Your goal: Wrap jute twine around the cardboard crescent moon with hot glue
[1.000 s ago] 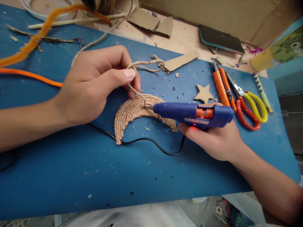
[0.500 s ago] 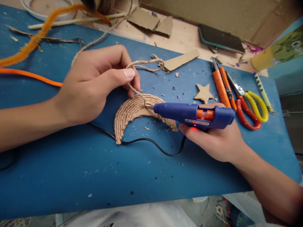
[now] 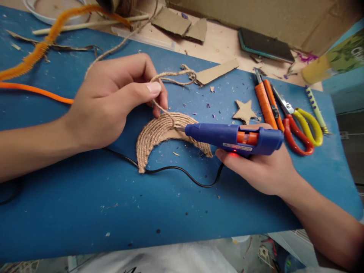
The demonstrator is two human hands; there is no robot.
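Note:
A crescent of cardboard covered in rows of twine point(image 3: 152, 138) lies on the blue table, with a strip of bare cardboard showing at its inner curve. Above it, my left hand point(image 3: 113, 98) is closed, pinching a strand of jute twine point(image 3: 162, 110) between thumb and fingers. That strand runs down to the crescent, and a loop of it sticks out to the right. My right hand point(image 3: 264, 170) is wrapped around a blue hot glue gun point(image 3: 216, 134) with a lit red light. The gun's metal nozzle points left and meets the crescent near the strand's lower end.
Right of the glue gun lie a cardboard star point(image 3: 244, 111), orange cutters point(image 3: 265, 102) and red-yellow scissors point(image 3: 298, 129). A phone point(image 3: 265, 45) and cardboard scraps point(image 3: 172, 22) lie at the back. A black cord point(image 3: 182, 169) crosses below the crescent. An orange pipe cleaner point(image 3: 42, 45) arches at left.
Almost nothing differs. The whole view has shifted very slightly; both hands, the twine and the glue gun keep their places over the crescent.

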